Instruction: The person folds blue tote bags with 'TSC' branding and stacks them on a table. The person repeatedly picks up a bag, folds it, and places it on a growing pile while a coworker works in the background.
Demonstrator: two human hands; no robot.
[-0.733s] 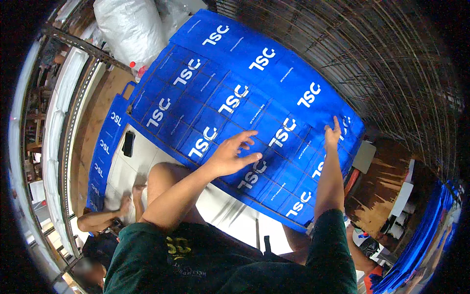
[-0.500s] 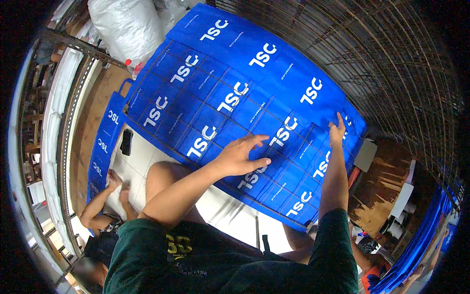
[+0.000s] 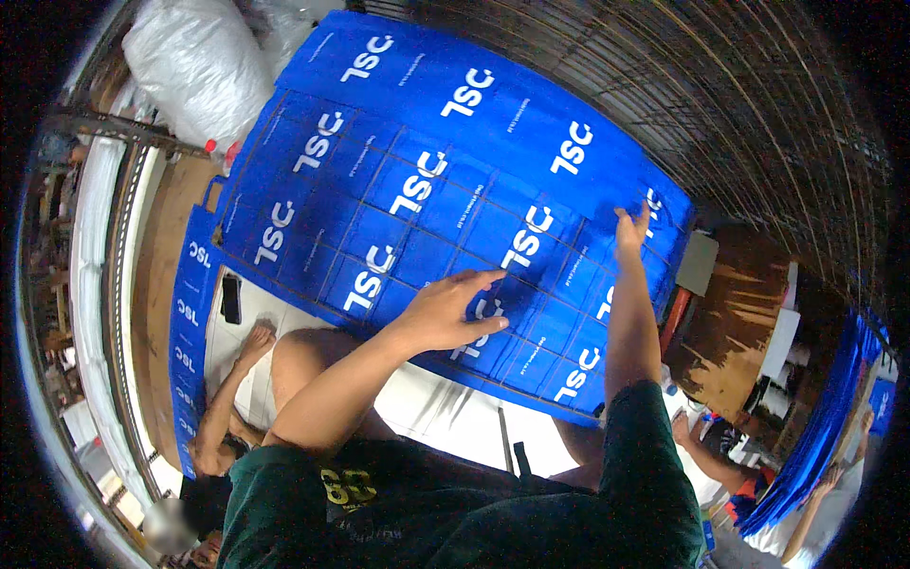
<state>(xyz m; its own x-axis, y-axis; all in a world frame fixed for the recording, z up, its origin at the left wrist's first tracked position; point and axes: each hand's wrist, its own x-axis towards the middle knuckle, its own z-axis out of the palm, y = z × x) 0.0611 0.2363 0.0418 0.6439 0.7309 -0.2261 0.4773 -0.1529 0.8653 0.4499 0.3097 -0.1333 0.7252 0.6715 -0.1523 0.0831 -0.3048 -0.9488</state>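
Observation:
Spread in front of me is a large blue printed sheet (image 3: pixel 389 190) with white lettering, crossed by a grid of dark lines over much of its surface. Over its near middle is my left hand (image 3: pixel 450 311), thumb and fingers parted, holding nothing. My right hand (image 3: pixel 631 232) reaches over the right end of the sheet, with its fingers spread and nothing visible in them. Whether either palm presses on the sheet, I cannot tell.
A black phone (image 3: pixel 231 300) lies on white floor tiles at left, near another person's hand (image 3: pixel 256 343). White plastic sacks (image 3: pixel 194 71) stand far left. Wire mesh (image 3: pixel 758 123) rises at far right, above a torn brown board (image 3: pixel 730 322). Blue sheets (image 3: pixel 820 441) hang lower right, near another person's arm.
The view has shifted, so the sheet sits farther left in it. My hands keep nearly the same places over the sheet, still spread. The other person's hand at left has moved nearer my knee.

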